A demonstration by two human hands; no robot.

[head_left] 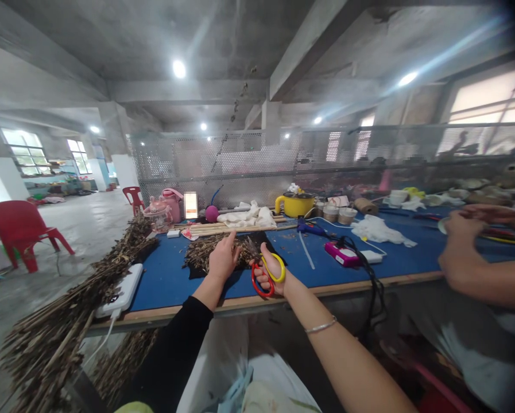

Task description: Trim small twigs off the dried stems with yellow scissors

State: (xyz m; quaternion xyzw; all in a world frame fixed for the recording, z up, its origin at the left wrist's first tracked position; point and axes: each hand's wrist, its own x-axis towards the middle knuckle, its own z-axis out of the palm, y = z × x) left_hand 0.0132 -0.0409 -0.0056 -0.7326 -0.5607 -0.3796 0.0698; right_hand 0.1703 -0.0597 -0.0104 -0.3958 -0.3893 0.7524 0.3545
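Observation:
My right hand [273, 271] is closed round a pair of scissors with one red and one yellow handle [278, 274]. Its blades point up and left, toward my left hand [223, 258], which is over a pile of short dried plant stems [199, 252] with fingers stretched out. The undersides of those fingers are partly hidden. Beneath the pile lies a black cloth [197, 272] on the blue table top [162, 289]. A large bundle of long dried stems [63, 321] slopes down off the table's left end.
A white power strip [128, 287] rests at the left corner. Behind the pile are wooden sticks [214, 230], a lit phone [190, 205] and a yellow pot [298, 205]. A glue gun [313, 228] and purple box [342, 254] lie rightward. A co-worker's arm [481, 269] reaches in.

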